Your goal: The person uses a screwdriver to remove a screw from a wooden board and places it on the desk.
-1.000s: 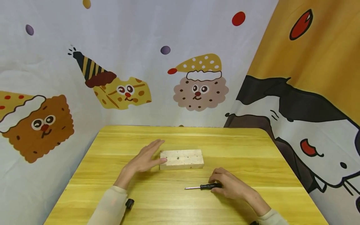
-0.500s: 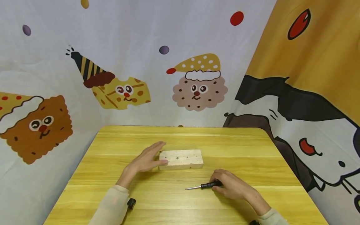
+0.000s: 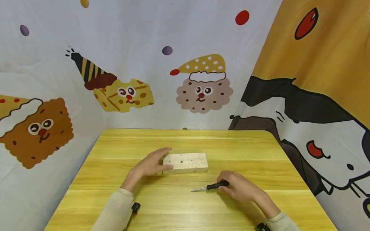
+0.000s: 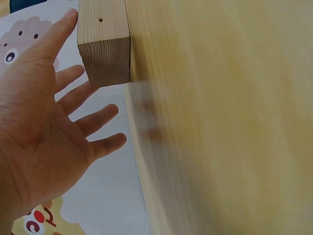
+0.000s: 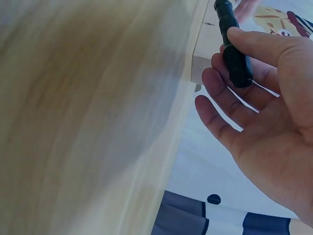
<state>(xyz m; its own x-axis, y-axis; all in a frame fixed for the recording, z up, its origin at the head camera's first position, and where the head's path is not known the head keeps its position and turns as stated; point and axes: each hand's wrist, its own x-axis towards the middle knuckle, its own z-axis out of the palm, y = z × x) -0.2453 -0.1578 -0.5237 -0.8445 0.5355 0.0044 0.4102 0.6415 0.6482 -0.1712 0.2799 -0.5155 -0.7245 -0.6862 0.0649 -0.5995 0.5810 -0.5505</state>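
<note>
At far left, a white curtain (image 3: 130, 29) shows a brown biscuit (image 3: 40, 131), then a cheese (image 3: 124, 98) in a striped hat. Below, the yellow wood-grained bench (image 3: 173, 202) runs back near the cloth, its far corners rounded. Over its left part, the left grip (image 3: 150, 162) is apart, fingers spread at the left end of a pale wooden block (image 3: 188, 162) with small holes, lying mid-bench. A pink cookie (image 3: 204, 96) is printed above. Nearer lies the screwdriver (image 3: 213, 186), tip leftward, its black handle pinched in the right grip (image 3: 239, 186). Orange cloth (image 3: 341, 61) with a black-and-white animal (image 3: 321, 109) closes the right.
</note>
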